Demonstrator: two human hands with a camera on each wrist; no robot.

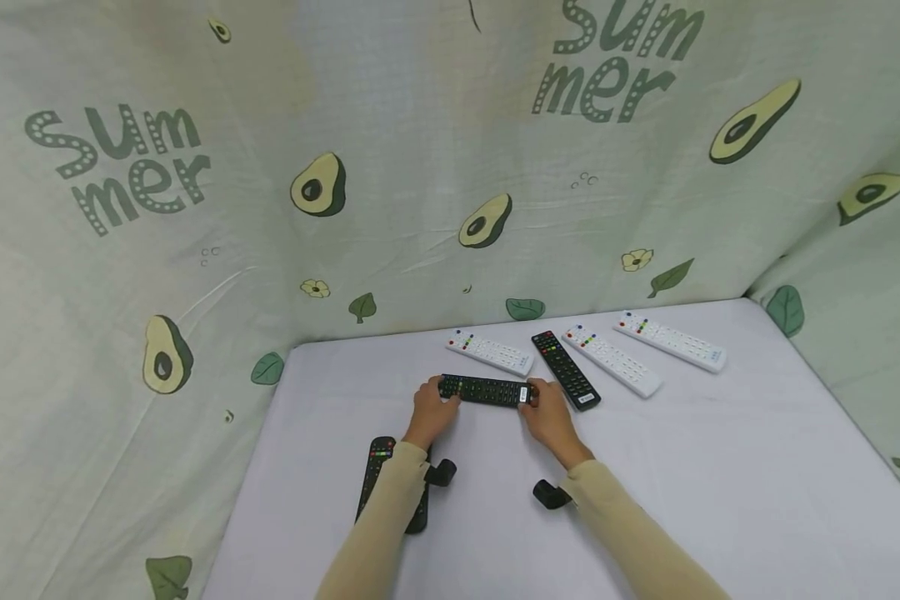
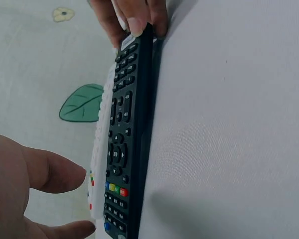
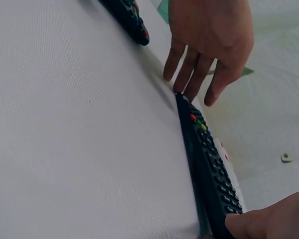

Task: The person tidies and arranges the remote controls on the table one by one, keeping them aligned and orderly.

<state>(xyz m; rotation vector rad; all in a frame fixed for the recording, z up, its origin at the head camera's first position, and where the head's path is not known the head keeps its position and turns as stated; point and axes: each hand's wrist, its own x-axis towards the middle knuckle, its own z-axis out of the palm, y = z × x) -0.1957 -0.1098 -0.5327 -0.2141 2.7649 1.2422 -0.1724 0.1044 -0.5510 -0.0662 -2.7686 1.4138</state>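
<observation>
A black remote control (image 1: 487, 391) with coloured buttons lies crosswise between both hands. My right hand (image 1: 550, 417) pinches its right end, with the thumb (image 3: 249, 225) on the near edge in the right wrist view. At the other end is my left hand (image 1: 430, 410), its fingers extended and not wrapped round the remote. The left wrist view has that thumb and finger (image 2: 55, 172) spread apart beside the remote. Just behind lies a white remote (image 1: 491, 352). Close to the right hand, a second black remote (image 1: 566, 371) lies at a slant.
Two more white remotes (image 1: 611, 361) (image 1: 671, 340) lie at the back right. Under the left forearm are a black remote (image 1: 375, 462) and another dark one (image 1: 418, 515), both partly covered by the sleeve. A patterned cloth (image 1: 405, 250) hangs behind the white table (image 1: 720, 467).
</observation>
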